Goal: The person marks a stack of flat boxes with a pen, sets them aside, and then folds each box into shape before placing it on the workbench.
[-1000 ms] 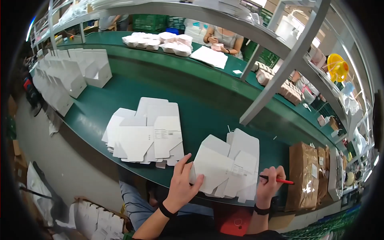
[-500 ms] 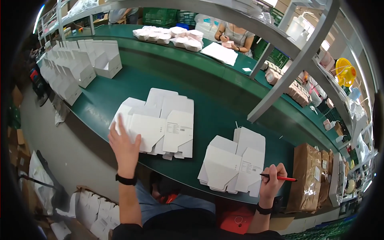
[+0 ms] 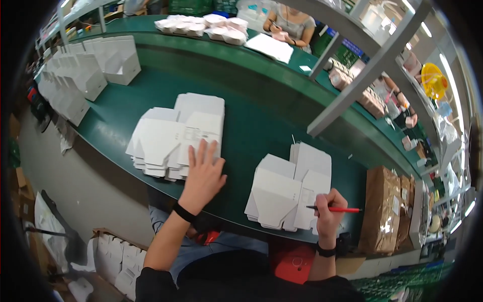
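Observation:
My left hand [image 3: 204,171] lies with fingers spread on the lower right part of a stack of flat, unfolded white cartons [image 3: 158,138]. A second stack of flat cartons [image 3: 271,189], with a printed panel on its right side, lies in front of me to the right. Above that stack's right edge, my right hand [image 3: 328,214] is closed round a red pen [image 3: 346,209]. The pen's black tip points left, over the printed panel; whether it touches the card I cannot tell.
Folded white boxes [image 3: 123,68] stand in rows on the green table [image 3: 251,116] at far left. A brown taped parcel [image 3: 381,211] is at right. A grey metal post [image 3: 347,95] rises behind the right stack. Across the table a person [image 3: 292,25] handles a small pink item.
My left hand has moved right across the left stack, from its left edge to its printed side. The pen has moved slightly left over the right stack. The whole view has shifted a little.

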A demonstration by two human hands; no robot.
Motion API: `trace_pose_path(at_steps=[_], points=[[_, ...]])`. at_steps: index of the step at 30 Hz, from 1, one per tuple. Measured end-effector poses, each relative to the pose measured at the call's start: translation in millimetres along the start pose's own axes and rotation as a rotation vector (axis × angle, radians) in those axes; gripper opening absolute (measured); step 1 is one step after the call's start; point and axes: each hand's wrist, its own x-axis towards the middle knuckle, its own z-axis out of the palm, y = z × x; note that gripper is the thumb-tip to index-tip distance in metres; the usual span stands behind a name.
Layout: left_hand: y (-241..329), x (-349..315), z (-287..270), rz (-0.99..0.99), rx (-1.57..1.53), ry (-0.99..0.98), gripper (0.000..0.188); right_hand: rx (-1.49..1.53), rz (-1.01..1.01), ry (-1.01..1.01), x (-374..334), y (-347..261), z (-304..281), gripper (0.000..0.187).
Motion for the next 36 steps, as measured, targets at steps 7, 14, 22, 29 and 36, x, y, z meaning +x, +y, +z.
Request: trace_pose_path(at_steps=[7, 14, 22, 29, 36], points=[[57, -25, -17, 0.057, -0.857, 0.099, 0.070, -0.134, 0.099, 0.050, 15, 25, 5, 0.040], [108, -57, 34, -0.099, -1.000, 0.043, 0.089, -0.248, 0.129, 0.000, 10, 44, 1, 0.041], [105, -59, 35, -0.098, -0.957, 0.027, 0.091, -0.366, 0.000, -0.085, 10, 41, 5, 0.039], [105, -54, 32, -0.102, -0.946, 0.104, 0.082, -0.407, -0.053, -0.080, 10, 47, 7, 0.038], [103, -58, 15, -0.093, -0.771, 0.439, 0.073, 0.239, -0.101, 0.237, 8, 23, -11, 0.036]])
